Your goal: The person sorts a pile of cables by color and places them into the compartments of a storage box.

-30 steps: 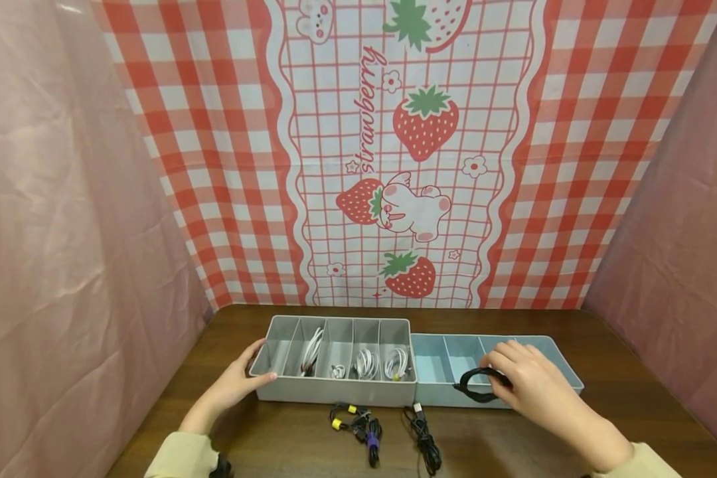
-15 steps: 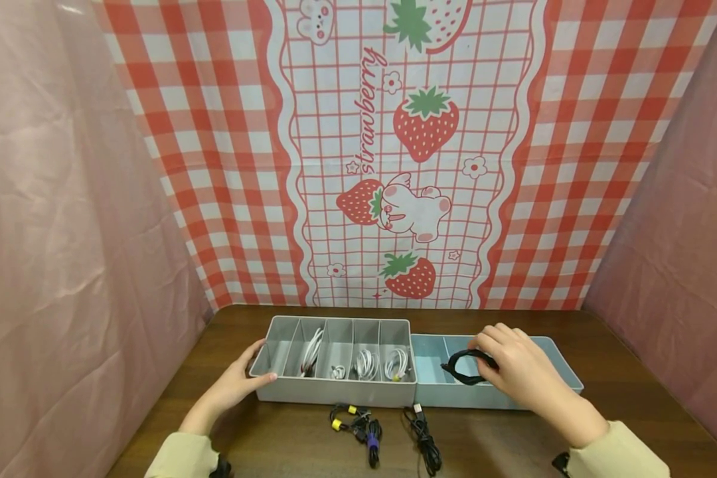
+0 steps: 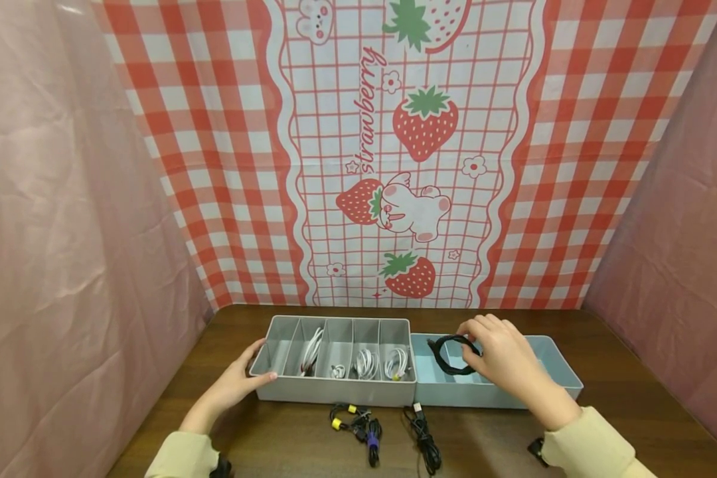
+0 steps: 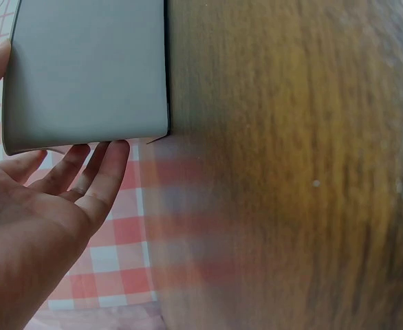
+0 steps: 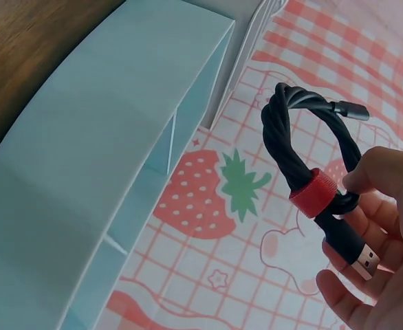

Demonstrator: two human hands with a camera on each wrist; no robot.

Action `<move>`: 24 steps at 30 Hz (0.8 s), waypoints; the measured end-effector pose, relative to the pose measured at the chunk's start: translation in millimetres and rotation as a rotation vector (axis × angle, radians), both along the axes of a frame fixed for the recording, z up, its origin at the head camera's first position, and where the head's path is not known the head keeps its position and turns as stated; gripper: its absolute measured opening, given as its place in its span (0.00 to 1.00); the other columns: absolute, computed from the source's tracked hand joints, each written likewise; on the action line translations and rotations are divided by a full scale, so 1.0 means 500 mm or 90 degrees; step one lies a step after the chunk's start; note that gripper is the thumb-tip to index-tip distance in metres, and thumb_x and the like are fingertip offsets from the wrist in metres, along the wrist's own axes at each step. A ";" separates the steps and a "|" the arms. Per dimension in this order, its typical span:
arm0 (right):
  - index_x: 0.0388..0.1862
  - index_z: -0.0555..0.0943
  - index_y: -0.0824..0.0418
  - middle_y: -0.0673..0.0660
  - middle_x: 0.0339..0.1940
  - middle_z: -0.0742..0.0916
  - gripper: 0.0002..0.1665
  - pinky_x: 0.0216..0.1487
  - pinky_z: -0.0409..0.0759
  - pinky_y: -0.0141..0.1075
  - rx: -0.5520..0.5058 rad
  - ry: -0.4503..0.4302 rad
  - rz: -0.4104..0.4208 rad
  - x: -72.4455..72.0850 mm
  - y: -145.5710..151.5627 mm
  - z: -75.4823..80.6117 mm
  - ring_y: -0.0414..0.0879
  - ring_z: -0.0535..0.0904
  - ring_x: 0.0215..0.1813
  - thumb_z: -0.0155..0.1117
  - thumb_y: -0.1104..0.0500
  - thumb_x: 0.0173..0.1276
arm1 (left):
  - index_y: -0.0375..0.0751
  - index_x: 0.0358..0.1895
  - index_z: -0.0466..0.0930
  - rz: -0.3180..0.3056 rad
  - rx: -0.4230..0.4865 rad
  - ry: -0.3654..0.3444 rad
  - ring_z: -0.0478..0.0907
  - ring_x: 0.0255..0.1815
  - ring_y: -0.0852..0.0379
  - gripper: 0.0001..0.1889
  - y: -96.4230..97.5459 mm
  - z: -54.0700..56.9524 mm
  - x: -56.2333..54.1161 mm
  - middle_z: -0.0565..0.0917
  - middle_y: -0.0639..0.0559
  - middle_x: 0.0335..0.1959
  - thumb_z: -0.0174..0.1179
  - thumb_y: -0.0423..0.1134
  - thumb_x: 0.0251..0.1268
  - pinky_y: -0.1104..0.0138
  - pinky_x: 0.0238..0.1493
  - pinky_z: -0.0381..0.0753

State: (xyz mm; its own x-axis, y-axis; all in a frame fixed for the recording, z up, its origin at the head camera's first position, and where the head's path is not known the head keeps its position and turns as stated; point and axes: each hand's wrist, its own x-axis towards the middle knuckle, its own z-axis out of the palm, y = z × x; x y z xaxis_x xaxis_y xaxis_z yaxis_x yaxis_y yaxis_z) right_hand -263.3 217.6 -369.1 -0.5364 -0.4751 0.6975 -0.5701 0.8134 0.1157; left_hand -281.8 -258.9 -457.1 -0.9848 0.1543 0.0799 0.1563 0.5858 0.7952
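My right hand pinches a coiled black USB cable above the light-blue divided box. A red strap binds the coil, and the metal USB plug points down near the fingers. At the other side, my left hand rests on the left end of the grey divided box. Its thumb lies on the front rim; in the left wrist view the fairly straight fingers touch the end wall.
Coiled white cables lie in several grey compartments. On the wooden table before the boxes are a black cable with a USB plug, a cable with a purple strap and one with yellow bands. A strawberry-print cloth hangs behind.
My right hand has moved left and slightly up with the coiled USB cable, from the blue box's front edge to over its left compartments. The left hand stays put.
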 end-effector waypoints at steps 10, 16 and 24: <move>0.29 0.80 0.57 0.49 0.25 0.79 0.11 0.29 0.71 0.37 -0.105 -0.126 -0.075 -0.017 -0.019 -0.017 0.41 0.72 0.28 0.73 0.62 0.48 | 0.41 0.73 0.50 0.000 0.000 -0.004 0.60 0.68 0.37 0.43 0.000 0.002 0.001 0.62 0.32 0.69 0.65 0.44 0.59 0.45 0.63 0.60; 0.30 0.80 0.57 0.49 0.23 0.77 0.09 0.24 0.66 0.34 -0.140 -0.206 -0.121 -0.029 -0.023 -0.029 0.41 0.68 0.25 0.72 0.60 0.51 | 0.41 0.73 0.50 -0.003 -0.001 -0.004 0.58 0.69 0.36 0.43 -0.001 0.002 -0.001 0.60 0.32 0.69 0.65 0.45 0.59 0.43 0.64 0.59; 0.30 0.78 0.60 0.47 0.17 0.72 0.10 0.20 0.61 0.34 -0.171 -0.259 -0.141 -0.048 -0.025 -0.052 0.41 0.64 0.19 0.70 0.60 0.53 | 0.41 0.73 0.50 0.000 -0.006 -0.002 0.61 0.68 0.37 0.43 -0.001 0.000 -0.001 0.62 0.32 0.69 0.64 0.45 0.59 0.44 0.63 0.61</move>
